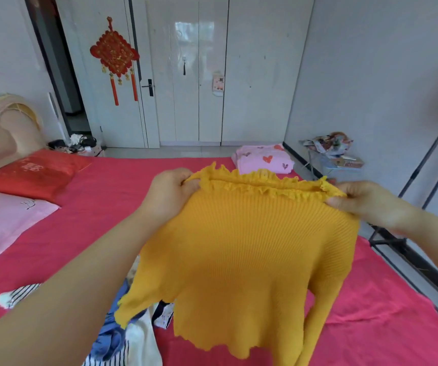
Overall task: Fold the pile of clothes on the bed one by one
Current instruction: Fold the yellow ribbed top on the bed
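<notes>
A yellow ribbed knit top (244, 254) with a frilled collar hangs in the air above the bed (386, 318). My left hand (169, 192) pinches its left shoulder by the collar. My right hand (368, 200) pinches the right shoulder. The hem and one long sleeve dangle down toward the red sheet. Beneath it, near the lower left, lies the pile of clothes (122, 339): blue, white and striped pieces, partly hidden by the top and my left arm.
A folded pink garment with red hearts (264, 158) sits at the bed's far edge. A red pillow (35, 173) and a pink pillow (4, 220) lie at the left. A striped item (18, 295) lies on the sheet. A black metal rack (408, 249) stands along the right side.
</notes>
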The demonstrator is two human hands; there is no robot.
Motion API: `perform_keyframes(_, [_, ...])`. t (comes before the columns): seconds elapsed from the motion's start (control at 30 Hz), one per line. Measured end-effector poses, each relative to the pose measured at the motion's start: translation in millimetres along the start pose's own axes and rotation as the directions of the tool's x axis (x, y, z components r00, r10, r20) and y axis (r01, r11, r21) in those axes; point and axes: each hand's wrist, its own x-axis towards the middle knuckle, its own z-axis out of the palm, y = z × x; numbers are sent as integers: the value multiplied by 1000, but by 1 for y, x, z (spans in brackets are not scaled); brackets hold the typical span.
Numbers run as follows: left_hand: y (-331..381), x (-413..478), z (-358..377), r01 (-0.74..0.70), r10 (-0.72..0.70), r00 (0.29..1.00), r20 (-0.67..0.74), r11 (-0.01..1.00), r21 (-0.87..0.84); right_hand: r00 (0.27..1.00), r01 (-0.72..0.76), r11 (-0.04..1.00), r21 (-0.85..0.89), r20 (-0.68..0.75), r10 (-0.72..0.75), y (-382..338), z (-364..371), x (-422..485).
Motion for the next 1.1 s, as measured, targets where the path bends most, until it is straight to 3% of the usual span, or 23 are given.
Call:
perform_keyframes(0.13, [-14, -28, 11, 11, -10, 1000, 26, 1000, -29, 999, -19, 999, 47, 50, 17, 20, 33, -29])
perform_keyframes(0.27, [-20, -56, 10, -18, 19, 1000, 19, 1000, -16, 995, 98, 995, -32, -20, -99, 29, 49, -54])
perform_keyframes(0.47, [3, -69, -14, -31, 30, 1000, -7, 998, -60, 953, 291, 956, -20, -84, -292, 11, 21, -70])
perform_keyframes(0.67, [24, -52, -25, -23, 22, 1000, -13, 997, -77, 939, 333, 943, 3, -95, -331, 2, -15, -57])
perform_keyframes(0.77, [19, -35, -8, -18, 19, 1000, 14, 999, -52, 953, 301, 952, 55, 17, -302, 13, -11, -30])
perform_keyframes(0.9, [-16, -20, 44, 78, -80, 991, 107, 997, 26, 972, 186, 981, -45, 154, -177, 55, 23, 18])
perform_keyframes(1.1, [-97, -18, 146, 247, -285, 937, 203, 949, 194, 982, 1, 978, -209, 184, 38, 156, 112, 82])
